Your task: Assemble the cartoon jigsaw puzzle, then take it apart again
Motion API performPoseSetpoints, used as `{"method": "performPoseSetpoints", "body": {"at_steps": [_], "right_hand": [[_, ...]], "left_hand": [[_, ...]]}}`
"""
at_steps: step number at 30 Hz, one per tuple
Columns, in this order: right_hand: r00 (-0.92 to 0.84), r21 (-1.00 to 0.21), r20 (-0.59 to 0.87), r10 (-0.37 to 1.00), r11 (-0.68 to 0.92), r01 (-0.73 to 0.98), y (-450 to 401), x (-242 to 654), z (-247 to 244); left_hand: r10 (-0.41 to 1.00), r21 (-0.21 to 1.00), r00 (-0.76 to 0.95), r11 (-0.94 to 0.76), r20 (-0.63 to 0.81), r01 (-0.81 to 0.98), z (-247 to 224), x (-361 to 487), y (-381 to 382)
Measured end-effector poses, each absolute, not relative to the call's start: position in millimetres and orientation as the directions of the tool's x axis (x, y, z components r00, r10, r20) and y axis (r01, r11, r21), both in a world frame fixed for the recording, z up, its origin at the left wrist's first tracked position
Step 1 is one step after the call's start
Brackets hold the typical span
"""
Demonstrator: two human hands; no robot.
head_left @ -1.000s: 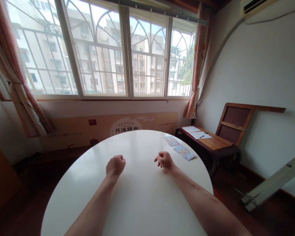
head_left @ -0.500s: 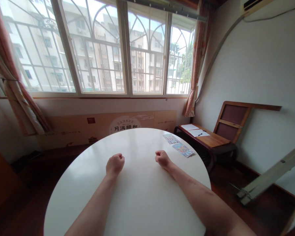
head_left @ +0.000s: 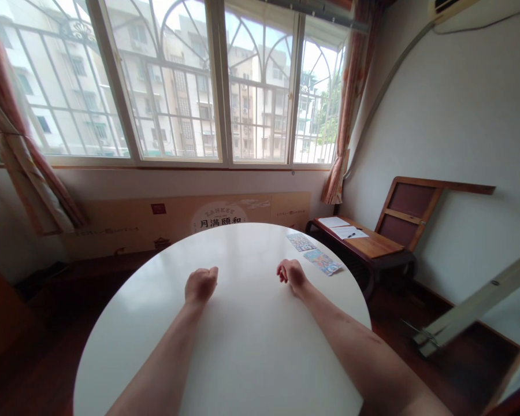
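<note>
My left hand (head_left: 201, 283) is closed in a fist above the white round table (head_left: 242, 346), left of its middle. Nothing shows in that fist. My right hand (head_left: 291, 274) hovers over or rests on the tabletop to the right; I cannot tell which. Its fingers are loosely curled inward, and no object is visible in them. Just beyond and to the right of this hand lie two colourful printed cards, one nearer (head_left: 323, 262) and one farther (head_left: 301, 242). Neither hand touches the cards.
A low wooden side table (head_left: 375, 245) with papers (head_left: 349, 232) and a pen stands at the right. Behind the round table, a printed cardboard panel (head_left: 177, 214) leans below the barred window. A pale beam (head_left: 481, 300) slants at the far right.
My right hand has turned, and its tight fist has loosened, showing more of the curled fingers. My left fist has rotated slightly, staying closed. The view has shifted a little.
</note>
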State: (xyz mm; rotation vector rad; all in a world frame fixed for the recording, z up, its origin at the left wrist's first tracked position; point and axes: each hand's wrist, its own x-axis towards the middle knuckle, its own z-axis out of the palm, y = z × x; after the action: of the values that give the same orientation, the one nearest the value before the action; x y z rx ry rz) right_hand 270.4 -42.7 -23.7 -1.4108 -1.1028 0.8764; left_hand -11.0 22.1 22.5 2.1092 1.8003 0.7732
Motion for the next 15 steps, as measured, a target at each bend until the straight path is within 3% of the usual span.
{"method": "performPoseSetpoints", "body": {"at_steps": [8,15], "right_hand": [[0.324,-0.996,0.009,0.946,-0.019,0.083,-42.1,266.7,-19.8],[0.238,-0.988,0.157,0.958,0.153,0.036,-46.5,267.1,-12.0]], "left_hand": [[0.967,0.494,0.1,-0.206,0.233,0.844,24.8,-7.2,14.3],[0.956,0.514,0.115,-0.245,0.271,0.822,18.9,-8.5,17.1]]}}
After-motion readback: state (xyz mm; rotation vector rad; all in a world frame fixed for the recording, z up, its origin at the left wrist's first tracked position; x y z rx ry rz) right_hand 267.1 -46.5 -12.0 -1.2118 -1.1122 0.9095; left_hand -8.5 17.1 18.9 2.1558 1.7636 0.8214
